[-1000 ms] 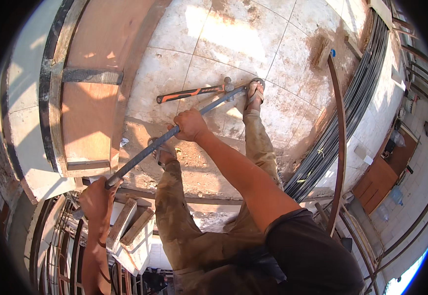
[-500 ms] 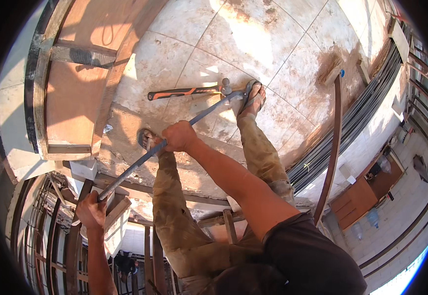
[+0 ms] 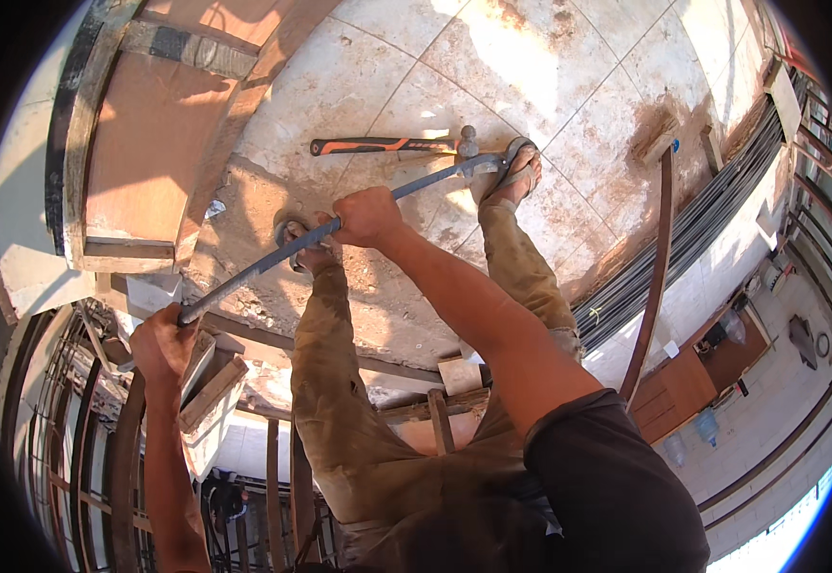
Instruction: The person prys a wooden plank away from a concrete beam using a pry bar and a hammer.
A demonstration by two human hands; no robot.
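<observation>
1. The left hand (image 3: 161,344) is wrapped round the grey bar (image 3: 263,266) near one end.
2. Apart from it, the right hand (image 3: 368,218) grips midway.
3. The bar slants over the tiled floor (image 3: 363,91) toward the right foot (image 3: 528,172), near a hammer (image 3: 387,145).

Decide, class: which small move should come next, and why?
Perhaps ease the bar away from the right foot: the left grip and right grip both hold it, while its far end appears to reach that foot, near the hammer.
</observation>
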